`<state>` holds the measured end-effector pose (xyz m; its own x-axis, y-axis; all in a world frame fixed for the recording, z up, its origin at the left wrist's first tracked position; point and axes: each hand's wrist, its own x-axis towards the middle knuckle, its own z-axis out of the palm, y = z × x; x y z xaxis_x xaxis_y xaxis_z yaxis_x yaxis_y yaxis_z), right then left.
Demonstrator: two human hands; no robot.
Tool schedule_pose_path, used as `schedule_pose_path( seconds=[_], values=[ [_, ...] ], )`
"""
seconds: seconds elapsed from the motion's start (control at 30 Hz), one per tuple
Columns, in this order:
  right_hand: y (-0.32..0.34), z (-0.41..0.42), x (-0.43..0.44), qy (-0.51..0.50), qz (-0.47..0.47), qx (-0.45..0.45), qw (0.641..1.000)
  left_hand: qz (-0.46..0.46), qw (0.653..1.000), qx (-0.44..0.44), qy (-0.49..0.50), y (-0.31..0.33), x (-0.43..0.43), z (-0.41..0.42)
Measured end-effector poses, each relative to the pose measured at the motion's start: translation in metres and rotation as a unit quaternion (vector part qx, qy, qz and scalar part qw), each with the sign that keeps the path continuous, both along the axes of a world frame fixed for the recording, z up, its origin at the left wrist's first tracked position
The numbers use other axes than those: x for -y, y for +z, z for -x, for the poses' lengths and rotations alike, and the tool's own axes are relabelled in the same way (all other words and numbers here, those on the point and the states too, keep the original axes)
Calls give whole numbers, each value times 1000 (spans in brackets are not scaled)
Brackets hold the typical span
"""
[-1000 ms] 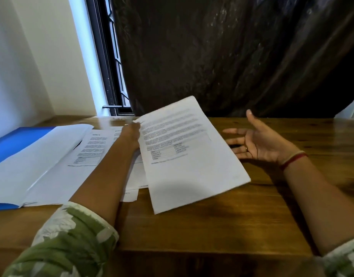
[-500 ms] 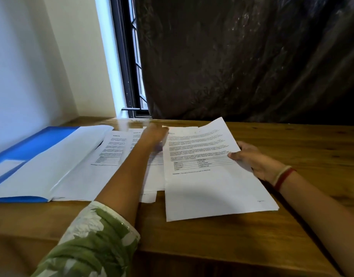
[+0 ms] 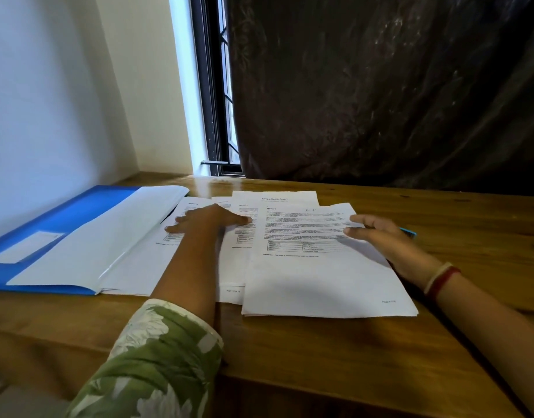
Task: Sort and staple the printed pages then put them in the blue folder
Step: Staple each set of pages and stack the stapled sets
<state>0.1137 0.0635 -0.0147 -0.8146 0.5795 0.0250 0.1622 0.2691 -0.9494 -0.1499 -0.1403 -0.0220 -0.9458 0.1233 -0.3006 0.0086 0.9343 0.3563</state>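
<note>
- Head view, nearest first: the bench (image 3: pixel 320 366) edge and a green patterned sleeve (image 3: pixel 157 366) sit nearer to me than the blue folder (image 3: pixel 48 218), which lies open with a white leaf (image 3: pixel 109 236) across it.
- Right of the folder, the front page (image 3: pixel 320 282) tops a loose fan of printed pages (image 3: pixel 237 267), set askew.
- Left hand (image 3: pixel 210 220): flat, fingers spread, pressing the fan just right of the folder.
- Right hand (image 3: pixel 383 241): farther right of the folder, fingers straight and relaxed on the front page's edge, pinching nothing that I can see.
- A small light-blue object (image 3: pixel 410 233) peeks out behind that hand, well right of the folder; I cannot tell what it is.
- A title page (image 3: pixel 274 197) lies about level with the folder's far edge.
- Risks, as I judge them: sorting is unfinished and nothing looks stapled.
  - A flat-hand slide could drag several sheets together and scramble the order.
  - The leftmost page seems to run under the folder's leaf and could be missed.
  - Stapling so uneven a stack would bind the corners crooked.
</note>
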Motion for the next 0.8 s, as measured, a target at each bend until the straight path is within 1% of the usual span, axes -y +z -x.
schedule_pose_path(
  seconds=[0.03, 0.1, 0.13, 0.17, 0.23, 0.27, 0.33, 0.37, 0.4, 0.43, 0.5, 0.53, 0.6, 0.63, 0.67, 0.7, 0.73, 0.77, 0.8],
  values=[
    [-2, 1, 0, 2, -1, 1, 1000, -3, 1000, -3, -1, -9, -3, 15],
    [-6, 2, 0, 9, 4, 16, 1000, -24, 998, -58, -10, -35, -17, 58],
    [-8, 4, 1, 5, 4, 26, 1000, -19, 998, -62, -18, -48, -30, 75],
    [-9, 6, 1, -3, -2, 38, 999, 1, 998, -47, -38, -37, -33, 55],
    [-13, 9, -1, -20, 2, 42, 999, 23, 998, -33, -46, -21, -35, 24],
    [-14, 10, -2, -26, 16, 36, 999, 31, 998, -23, -52, -28, -43, 32],
    [-13, 9, -6, -35, 26, 32, 999, 46, 996, -37, -74, -21, -48, 8],
    [-12, 8, -9, -39, 17, 36, 998, 39, 994, -49, -91, -12, -50, 1],
    [-11, 7, -12, -46, 19, 37, 998, 21, 990, -51, -128, 9, -42, -26],
    [-9, 6, -13, -44, 31, 34, 998, 12, 986, -47, -157, 22, -38, -38],
    [-6, 4, -15, -12, 41, 20, 999, -13, 984, -41, -174, 46, -27, -55],
    [-5, 3, -15, 11, 28, 13, 999, -16, 985, -53, -166, 52, -22, -52],
    [-2, 0, -8, 57, -12, 16, 998, -43, 987, -90, -125, 52, -11, -34],
    [-1, -1, -3, 73, -40, 21, 996, -33, 988, -107, -110, 51, -3, -31],
    [2, -3, 1, 67, -74, 19, 995, -28, 989, -112, -98, 45, 4, -25],
    [4, -4, 1, 30, -125, 13, 992, -30, 989, -114, -87, 38, 10, -21],
    [6, -5, -4, -35, -194, 22, 980, -31, 991, -115, -68, 33, 16, -22],
    [7, -7, -12, -103, -273, 56, 955, -28, 991, -122, -49, 30, 23, -25],
    [8, -9, -24, -154, -344, 113, 919, -28, 991, -126, -31, 28, 26, -23]
  ],
)
